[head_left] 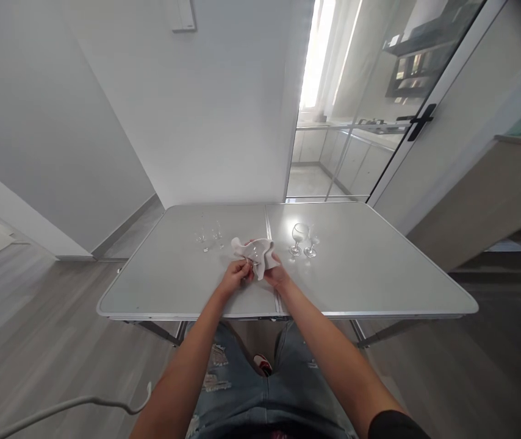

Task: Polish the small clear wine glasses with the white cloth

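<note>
A white cloth (265, 245) is bunched over the middle of the table, wrapped around a clear stemmed glass (255, 252) that shows only in part. My left hand (237, 274) is closed at the lower left of the cloth, its fingers pinched on the glass's stem or foot. On the other side, my right hand (277, 274) grips the cloth from the right and below, with most of its fingers hidden behind the fabric. To the right stand two stemmed glasses, a round-bowled one (300, 233) and a smaller one (311, 249).
Two clear small glasses, one (202, 238) beside another (217, 234), stand left of my hands and are hard to make out. The grey folding table (361, 280) has a metal rim and a centre seam. A white wall (215, 122) and a glass door (356, 110) lie beyond.
</note>
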Available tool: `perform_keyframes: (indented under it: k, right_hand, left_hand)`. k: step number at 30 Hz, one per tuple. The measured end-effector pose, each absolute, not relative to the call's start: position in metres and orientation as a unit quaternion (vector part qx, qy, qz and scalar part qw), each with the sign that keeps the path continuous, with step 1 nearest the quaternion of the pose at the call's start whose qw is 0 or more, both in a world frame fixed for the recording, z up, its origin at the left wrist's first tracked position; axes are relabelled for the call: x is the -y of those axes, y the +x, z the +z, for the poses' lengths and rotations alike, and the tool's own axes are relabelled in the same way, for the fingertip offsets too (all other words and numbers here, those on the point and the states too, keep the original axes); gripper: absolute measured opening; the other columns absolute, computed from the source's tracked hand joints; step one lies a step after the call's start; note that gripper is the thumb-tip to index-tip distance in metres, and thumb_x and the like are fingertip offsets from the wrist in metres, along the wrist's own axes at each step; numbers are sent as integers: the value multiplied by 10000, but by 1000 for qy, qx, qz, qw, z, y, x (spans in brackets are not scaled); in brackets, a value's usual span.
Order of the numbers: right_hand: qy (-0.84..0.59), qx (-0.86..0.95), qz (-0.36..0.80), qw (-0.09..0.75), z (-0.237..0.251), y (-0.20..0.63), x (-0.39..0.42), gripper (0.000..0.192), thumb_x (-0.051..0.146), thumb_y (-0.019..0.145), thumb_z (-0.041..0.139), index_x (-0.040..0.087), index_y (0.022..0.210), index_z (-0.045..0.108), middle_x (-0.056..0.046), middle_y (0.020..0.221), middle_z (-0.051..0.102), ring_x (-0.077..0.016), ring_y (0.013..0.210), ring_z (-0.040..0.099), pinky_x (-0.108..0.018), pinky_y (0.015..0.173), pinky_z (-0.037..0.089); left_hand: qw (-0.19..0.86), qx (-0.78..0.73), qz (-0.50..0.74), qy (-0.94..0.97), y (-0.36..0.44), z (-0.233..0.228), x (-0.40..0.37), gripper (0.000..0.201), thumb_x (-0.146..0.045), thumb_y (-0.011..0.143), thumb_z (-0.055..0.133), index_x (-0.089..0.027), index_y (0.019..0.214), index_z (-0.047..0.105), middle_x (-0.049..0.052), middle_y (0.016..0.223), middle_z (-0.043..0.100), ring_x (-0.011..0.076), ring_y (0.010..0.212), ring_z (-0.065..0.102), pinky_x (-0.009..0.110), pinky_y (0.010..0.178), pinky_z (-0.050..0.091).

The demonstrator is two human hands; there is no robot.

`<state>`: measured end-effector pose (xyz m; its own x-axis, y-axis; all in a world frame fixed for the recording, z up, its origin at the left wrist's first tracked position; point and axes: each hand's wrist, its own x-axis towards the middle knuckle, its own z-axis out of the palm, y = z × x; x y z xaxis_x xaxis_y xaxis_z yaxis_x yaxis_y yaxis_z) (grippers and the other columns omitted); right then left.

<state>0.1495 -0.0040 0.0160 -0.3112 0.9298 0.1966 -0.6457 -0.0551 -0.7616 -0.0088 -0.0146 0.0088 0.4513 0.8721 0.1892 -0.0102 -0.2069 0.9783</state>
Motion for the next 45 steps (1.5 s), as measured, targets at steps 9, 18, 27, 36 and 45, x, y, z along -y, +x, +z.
perform_keyframes:
  k: [9, 18, 27, 36, 45]
  right_hand:
    - [-173, 428, 677, 573, 17, 154, 12, 622, 439, 534, 875, 221, 1058, 620, -72, 1008, 706, -237, 910, 675, -311, 697, 555]
    - [-441, 269, 507, 690, 30, 116, 13, 456, 407, 632, 798, 193, 987, 609, -50, 930, 690, -189, 783, 647, -292, 672, 544]
    - [-468, 353, 499, 639, 41, 125, 9, 451, 335, 569, 819, 188, 961, 649, -18, 853, 691, -169, 723, 618, -270, 634, 497]
    - [-209, 499, 680, 495, 54, 153, -12, 478, 311, 521, 840, 194, 952, 668, -28, 931, 704, -155, 731, 634, -262, 646, 500]
    - [-187, 441, 735, 481, 37, 150, -19, 570, 439, 472, 795, 205, 958, 610, -36, 920, 698, -172, 663, 613, -285, 559, 514]
  left_hand:
    - [589, -311, 363, 651, -12, 13, 19, 526, -624, 868, 537, -157, 625, 531, 7, 539, 484, 102, 505, 398, 250, 547, 307]
    - [231, -491, 373, 753, -6, 2, 18, 115, -189, 763, 516, -168, 709, 615, 20, 623, 589, 146, 590, 482, 252, 605, 295]
    - [479, -414, 372, 678, -7, -2, 12, 151, -295, 762, 515, -172, 677, 535, -14, 542, 525, 101, 479, 391, 232, 530, 277]
    - [659, -292, 370, 586, -11, 3, 17, 438, -574, 859, 592, -168, 708, 529, -17, 492, 493, 131, 522, 542, 252, 584, 379]
    - [653, -310, 366, 586, -5, 4, 24, 531, -690, 841, 567, -182, 727, 470, -21, 531, 525, 127, 523, 557, 261, 589, 417]
